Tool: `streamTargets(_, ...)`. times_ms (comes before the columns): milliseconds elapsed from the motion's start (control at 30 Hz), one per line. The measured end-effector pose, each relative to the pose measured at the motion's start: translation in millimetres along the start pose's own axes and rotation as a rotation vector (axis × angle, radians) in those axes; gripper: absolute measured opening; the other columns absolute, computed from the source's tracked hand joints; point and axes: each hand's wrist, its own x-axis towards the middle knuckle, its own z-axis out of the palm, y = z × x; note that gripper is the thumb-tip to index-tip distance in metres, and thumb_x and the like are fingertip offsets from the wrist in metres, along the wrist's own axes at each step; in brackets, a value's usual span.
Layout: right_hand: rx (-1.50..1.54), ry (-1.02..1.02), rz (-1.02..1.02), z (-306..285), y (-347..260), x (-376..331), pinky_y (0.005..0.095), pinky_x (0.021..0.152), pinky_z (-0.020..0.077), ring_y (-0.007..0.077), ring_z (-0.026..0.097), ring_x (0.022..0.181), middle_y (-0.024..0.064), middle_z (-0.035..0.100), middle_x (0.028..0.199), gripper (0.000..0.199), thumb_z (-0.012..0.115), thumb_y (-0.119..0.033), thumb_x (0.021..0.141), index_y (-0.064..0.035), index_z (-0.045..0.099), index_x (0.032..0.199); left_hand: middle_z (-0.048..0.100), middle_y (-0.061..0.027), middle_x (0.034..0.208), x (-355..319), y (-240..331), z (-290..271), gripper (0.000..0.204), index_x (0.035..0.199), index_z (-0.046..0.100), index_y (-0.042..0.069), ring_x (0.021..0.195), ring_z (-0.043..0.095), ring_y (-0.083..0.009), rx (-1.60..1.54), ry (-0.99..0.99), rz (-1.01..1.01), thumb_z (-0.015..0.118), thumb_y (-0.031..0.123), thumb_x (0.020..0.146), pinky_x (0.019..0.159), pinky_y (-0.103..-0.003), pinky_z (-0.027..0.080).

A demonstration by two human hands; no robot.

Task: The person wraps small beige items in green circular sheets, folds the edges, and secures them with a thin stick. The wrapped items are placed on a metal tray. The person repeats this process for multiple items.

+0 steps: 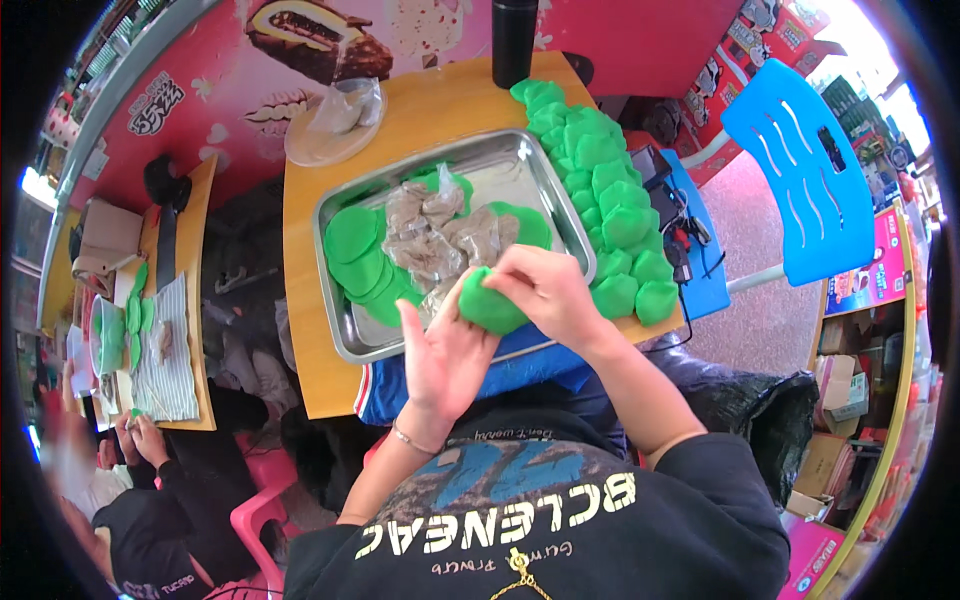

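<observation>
My left hand is palm up with its thumb stretched out, bearing a soft green piece on its fingers, which are partly hidden under it. The fingertips of my right hand pinch the upper edge of that same piece. Both hands are over the near side of a metal tray. Inside the tray, flat green discs overlap on the left. Clear plastic bags of brownish stuff lie in its middle, and another green disc is beside them.
Rows of overlapping green pieces cover the table's right side. A dark bottle and a round plastic lid stand at the back. Blue chair at right. Another person's hands work at a table on the left.
</observation>
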Motion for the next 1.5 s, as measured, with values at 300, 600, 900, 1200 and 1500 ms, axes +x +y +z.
streamTargets(300, -0.128, -0.116, -0.03, -73.7, 13.9, -11.3, 0.0275, 0.061, 0.043, 0.0163, 0.055, 0.072, 0.0057, 0.056, 0.075, 0.012, 0.068, -0.009, 0.075, -0.0005, 0.06, 0.074, 0.036, -0.0112, 0.136, -2.9, 12.6, 30.2, 0.08, 0.134, 0.033, 0.005, 0.127, 0.032, -0.0217, 0.96, -0.101, 0.35, 0.026, 0.067, 0.085, 0.104, -0.041, 0.024)
streamTargets(600, -0.607, -0.225, 0.257, -151.8, 56.4, -13.4, 0.0322, 0.067, 0.0459, 0.0229, 0.058, 0.077, 0.0109, 0.057, 0.079, 0.015, 0.066, -0.015, 0.075, -0.002, 0.06, 0.081, 0.05, -0.0057, 0.064, -45.9, 22.5, 125.6, 0.054, 0.08, 0.057, 0.002, 0.055, 0.05, -0.0205, 0.217, -1.179, 0.457, 0.032, 0.048, 0.094, 0.055, -0.034, 0.041)
streamTargets(900, -0.56, 0.015, 0.27, -131.2, 63.0, -17.1, 0.0322, 0.07, 0.0516, 0.0244, 0.057, 0.092, 0.0108, 0.054, 0.102, 0.034, 0.069, -0.001, 0.069, -0.0016, 0.056, 0.101, 0.052, -0.0056, 0.064, -76.9, 11.5, 120.6, 0.078, 0.097, 0.062, -0.001, 0.05, 0.048, -0.0213, -0.178, -1.167, 0.132, 0.045, 0.072, 0.074, 0.047, -0.032, 0.033)
streamTargets(1200, -0.543, 0.184, -0.072, -80.1, 17.0, 3.2, 0.0317, 0.071, 0.049, 0.0217, 0.056, 0.086, 0.0092, 0.057, 0.09, 0.02, 0.069, -0.003, 0.072, -0.0036, 0.062, 0.091, 0.052, -0.0047, 0.065, -70.8, 7.5, 119.4, 0.066, 0.096, 0.062, 0.001, 0.046, 0.046, -0.0211, -0.234, -1.17, 0.219, 0.062, 0.062, 0.071, 0.044, -0.032, 0.032)
streamTargets(1500, -0.281, -0.197, -0.389, 81.5, 22.7, 75.1, 0.038, 0.083, 0.045, 0.0275, 0.055, 0.097, 0.0098, 0.062, 0.095, 0.02, 0.063, -0.01, 0.075, -0.0049, 0.06, 0.094, 0.049, -0.0043, 0.06, -68.9, 22.6, 129.6, 0.033, 0.076, 0.052, 0.005, 0.048, 0.047, -0.0199, 0.0, -1.059, 0.506, 0.054, 0.035, 0.088, 0.045, -0.032, 0.034)
